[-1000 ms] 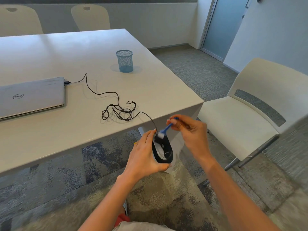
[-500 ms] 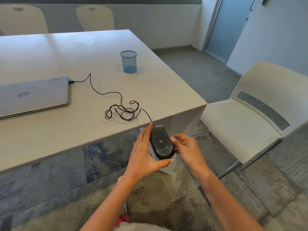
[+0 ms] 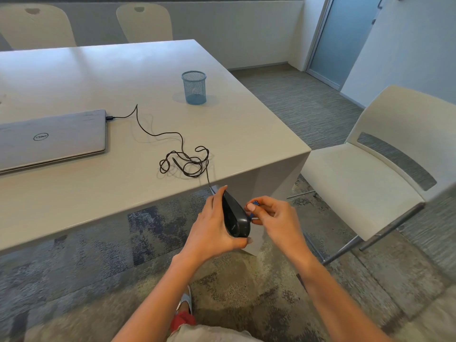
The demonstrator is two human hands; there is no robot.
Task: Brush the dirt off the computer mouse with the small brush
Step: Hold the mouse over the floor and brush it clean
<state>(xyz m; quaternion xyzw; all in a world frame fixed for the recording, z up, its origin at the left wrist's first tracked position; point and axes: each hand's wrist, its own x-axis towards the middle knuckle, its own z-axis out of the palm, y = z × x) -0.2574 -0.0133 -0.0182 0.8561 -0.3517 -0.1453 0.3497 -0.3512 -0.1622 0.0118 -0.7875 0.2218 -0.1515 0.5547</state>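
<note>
The mouse point(image 3: 234, 215) was off the worktop point(image 3: 123, 77), held out over the carpet just past the near edge. The left hand point(image 3: 212, 225) had it from the side, fingers curled round the body and the thumb tucked under the tail end, so it was tipped up on its edge. The right hand point(image 3: 274, 218) sat right against the mouse's far side, its fingers pinching the small brush point(image 3: 254, 206), and only a bit of blue poked out between them. The bristles were hidden behind the mouse, so whether they were touching it couldn't be made out.

Looked like mid-brushing, working the side seam. Doing this bit well probably meant keeping the strokes short and flicking away from the body, so the dirt dropped to the floor and not back onto the worktop. A grip that close to the bristles gives good control but not much reach, so turning the mouse a little with the left hand likely beat stretching the brush.

One thing to watch: the cable point(image 3: 182, 159) ran in a tangle across the worktop to the closed laptop point(image 3: 49, 139), so pulling the mouse further out could tug the plug. The mesh cup point(image 3: 194, 87) stood well apart, out of the way.
</note>
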